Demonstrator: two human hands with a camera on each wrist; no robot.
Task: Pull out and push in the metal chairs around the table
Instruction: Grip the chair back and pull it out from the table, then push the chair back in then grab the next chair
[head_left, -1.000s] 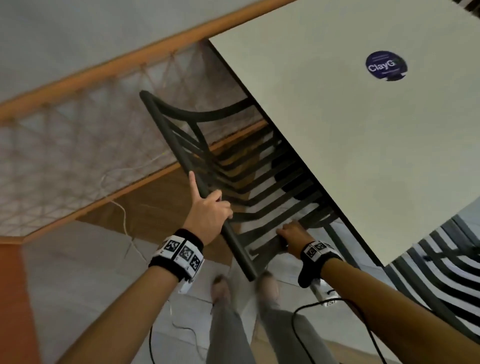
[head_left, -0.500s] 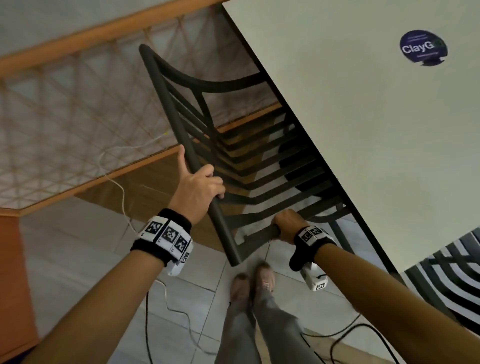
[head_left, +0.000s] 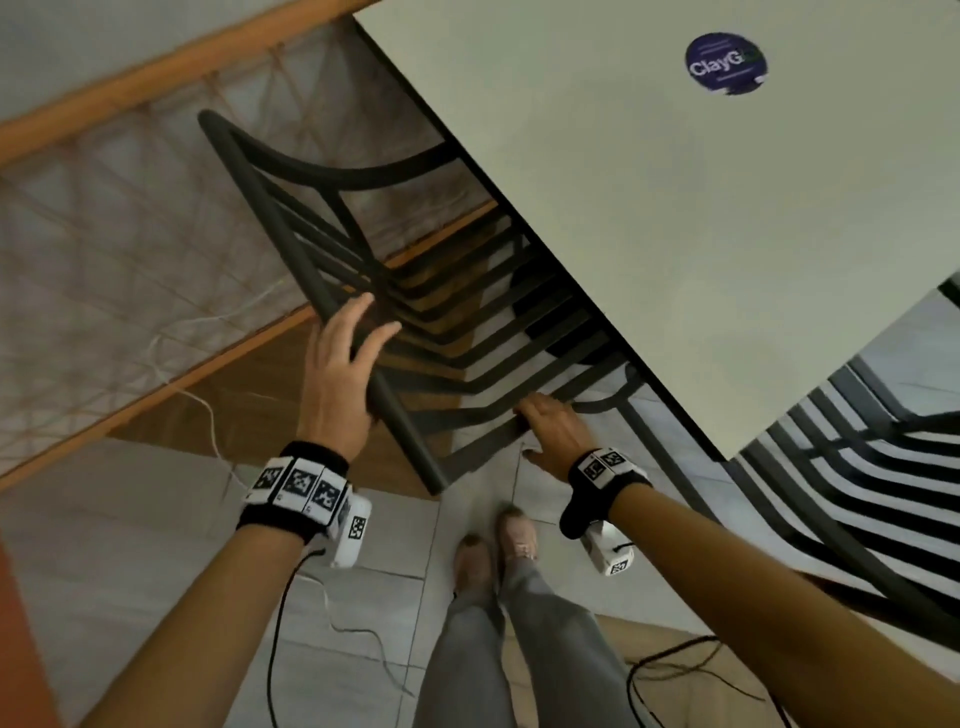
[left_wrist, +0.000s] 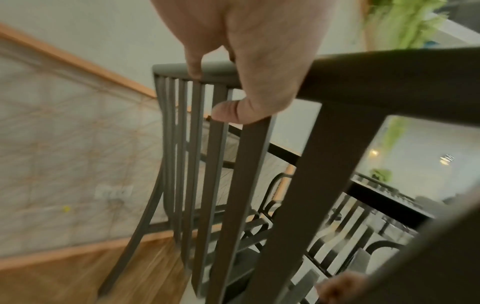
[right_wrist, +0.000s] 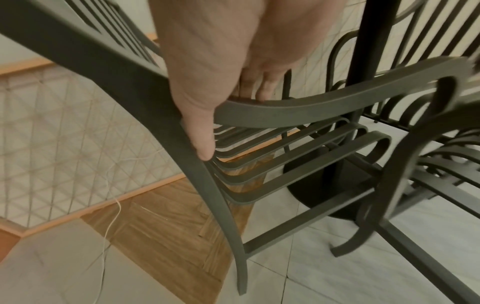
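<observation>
Head view: the chair (head_left: 270, 223) stands at the long edge of the table (head_left: 675, 234), seat slats run in under the tabletop, back just outside the edge. A round dark sticker (head_left: 726, 63) sits on the tabletop. My left hand (head_left: 335, 384) lies across the top rail of the chair back, fingers (head_left: 358, 312) stretched out straight over it, not wrapped. Left wrist view agrees: the palm of that hand (left_wrist: 259, 41) rests on the top rail (left_wrist: 389, 72), one fingertip touches the rail further along, and the thumb (left_wrist: 226, 111) sits below the rail against a back slat. Grip on this side is slack, contact only. My right hand (head_left: 550, 431) is lower, at the near armrest by the table edge. Right wrist view: this hand (right_wrist: 207, 51) has its fingers hooked over the curved armrest (right_wrist: 311, 109), tips on the far side of the bar, while the thumb (right_wrist: 202, 144) lies straight down the rear post (right_wrist: 223, 195). So the right holds the armrest, loosely. The black table base (right_wrist: 324, 195) stands on the floor under the seat. A second chair (head_left: 841, 499) shows at the table's near corner, to my right. A net (head_left: 104, 234) in a wooden frame runs beyond the chair, and a thin white cord (head_left: 208, 410) trails over the floor (head_left: 130, 545) beside it.
</observation>
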